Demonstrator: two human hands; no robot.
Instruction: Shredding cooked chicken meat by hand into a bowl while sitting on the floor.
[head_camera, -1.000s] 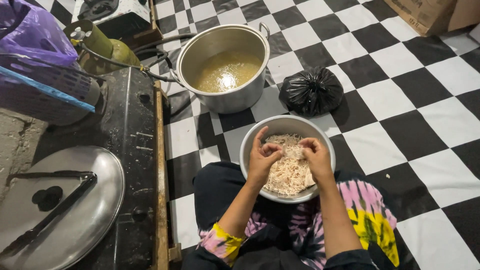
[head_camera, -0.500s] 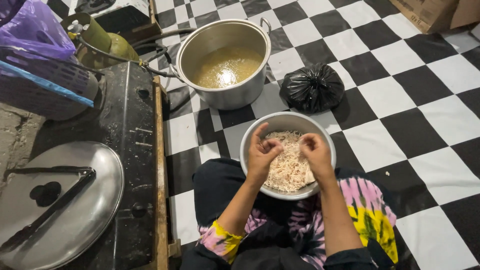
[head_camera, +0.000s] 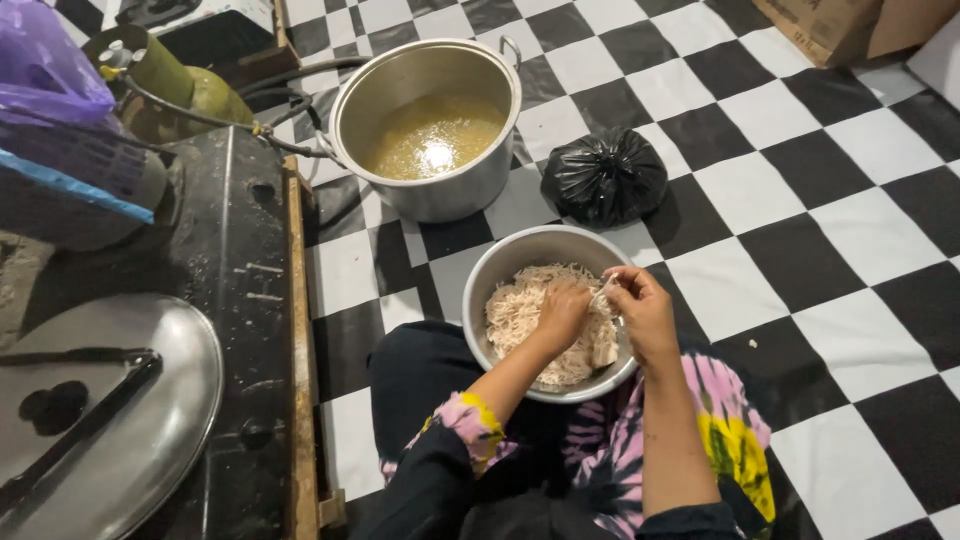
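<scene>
A round metal bowl (head_camera: 497, 262) rests on my lap, filled with pale shredded meat (head_camera: 515, 310). My left hand (head_camera: 563, 310) is inside the bowl, fingers curled down on the shreds. My right hand (head_camera: 640, 308) is over the bowl's right side, pinching a small strip of the meat between its fingertips. Both forearms reach in from the lower edge of the view, over tie-dye trousers.
A large steel pot (head_camera: 430, 195) of yellowish broth stands on the checkered floor beyond the bowl. A tied black plastic bag (head_camera: 605, 176) lies to its right. At left are a dark stove (head_camera: 215, 300), a metal lid (head_camera: 150, 440), a green gas cylinder (head_camera: 190, 90) and a purple bag (head_camera: 45, 60).
Both hands have shifted a little to the right inside the bowl. My right hand has lifted a strip of meat. The view has tilted slightly.
</scene>
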